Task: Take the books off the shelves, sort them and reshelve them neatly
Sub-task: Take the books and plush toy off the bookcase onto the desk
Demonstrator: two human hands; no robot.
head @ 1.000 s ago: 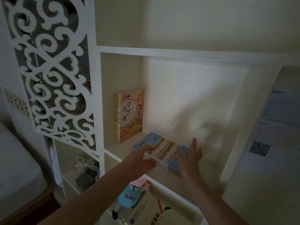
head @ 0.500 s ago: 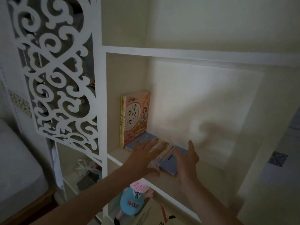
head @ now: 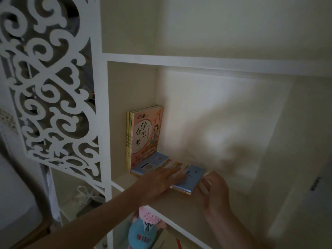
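- Change since the earlier frames: the flat stack of books [head: 192, 176] has slid left along the shelf [head: 179, 203]. Its left end now lies at the foot of the upright books [head: 147, 137], where it stood apart before. The right hand [head: 215, 189], previously held straight, has bent in toward the stack's right end.
- Location: the stack lies flat, blue cover uppermost, near the left wall of the middle compartment.
- Left hand [head: 159, 182]: rests palm-down on the top cover, fingers [head: 172, 172] straight and together, pressing and not gripping.
- Right hand: fingers [head: 204, 185] are curled at the stack's right edge. Whether they pinch it or only touch it cannot be told.
- Risk: further leftward push may tip the upright books, which have no support on their right side.
- Risk: the stack's near corner sits close to the shelf front. An uneven lift may fan the stack or drop a book onto the plush toy [head: 145, 229] below.
- Visibility: lighting is dim. The number of books in the stack is unclear, and the left palm covers part of the cover.
- Surroundings: a fretwork panel [head: 50, 87] stands to the left.
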